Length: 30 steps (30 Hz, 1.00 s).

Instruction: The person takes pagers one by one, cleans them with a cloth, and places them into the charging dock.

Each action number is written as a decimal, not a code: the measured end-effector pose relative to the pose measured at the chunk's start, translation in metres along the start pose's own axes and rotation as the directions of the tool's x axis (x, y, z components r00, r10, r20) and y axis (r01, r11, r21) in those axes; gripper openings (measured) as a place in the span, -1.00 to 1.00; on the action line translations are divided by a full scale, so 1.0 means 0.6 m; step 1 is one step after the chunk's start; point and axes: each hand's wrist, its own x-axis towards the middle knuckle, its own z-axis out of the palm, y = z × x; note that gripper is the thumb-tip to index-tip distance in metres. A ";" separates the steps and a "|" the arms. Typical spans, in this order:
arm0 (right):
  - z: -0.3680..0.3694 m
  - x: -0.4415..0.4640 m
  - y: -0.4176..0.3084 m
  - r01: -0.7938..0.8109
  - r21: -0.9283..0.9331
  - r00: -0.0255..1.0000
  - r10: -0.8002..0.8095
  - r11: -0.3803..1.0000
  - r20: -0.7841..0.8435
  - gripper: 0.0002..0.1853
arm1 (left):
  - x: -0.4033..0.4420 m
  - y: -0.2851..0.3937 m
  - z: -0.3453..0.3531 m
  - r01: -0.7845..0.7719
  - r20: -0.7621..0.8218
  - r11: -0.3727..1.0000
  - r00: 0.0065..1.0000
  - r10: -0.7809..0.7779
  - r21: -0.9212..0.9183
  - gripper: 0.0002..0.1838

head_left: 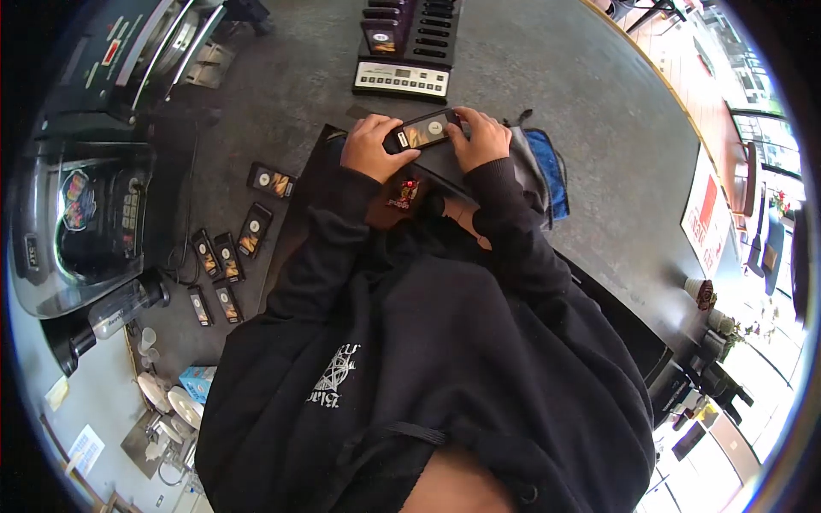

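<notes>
Between my two hands is a black restaurant pager (425, 130) with a food picture and a round number label, held tilted over the counter's edge. My left hand (369, 147) grips its left end. Around its right end are the fingers of my right hand (481, 139). Beyond them stands a pager charging base (402, 79) with a keypad, and a few pagers (382, 36) sit upright in its left row. A grey and blue cloth (547, 171) lies just right of my right hand.
Several more pagers (254, 229) lie loose on the dark counter (291, 77) to the left. A blender-like machine (94, 205) and a coffee machine (128, 60) stand at far left. A red and white sign (708, 214) is at the right edge.
</notes>
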 end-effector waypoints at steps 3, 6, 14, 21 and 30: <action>-0.016 0.003 0.014 -0.034 -0.075 0.999 0.036 0.997 0.038 -0.69 | 0.003 0.021 0.018 0.029 0.025 0.999 0.999 -0.030 0.022 -0.45; -0.023 -0.002 0.027 -0.052 -0.104 0.995 0.061 0.993 0.079 -0.70 | -0.001 0.033 0.032 0.001 -0.003 0.999 1.000 0.000 0.048 -0.47; -0.014 -0.025 0.058 -0.011 -0.054 1.000 0.011 0.998 0.011 -0.65 | 0.000 0.036 0.037 -0.032 -0.014 0.999 0.999 0.032 0.032 -0.50; -0.051 -0.076 0.060 -0.191 -0.371 0.981 0.169 0.909 -0.092 -0.52 | -0.003 0.024 0.035 -0.074 -0.014 0.997 0.997 0.073 -0.029 -0.38; -0.021 -0.113 0.078 0.048 -0.371 0.931 -0.176 0.927 -0.320 -0.72 | -0.011 0.004 0.049 -0.095 -0.019 0.982 0.995 0.093 -0.163 -0.32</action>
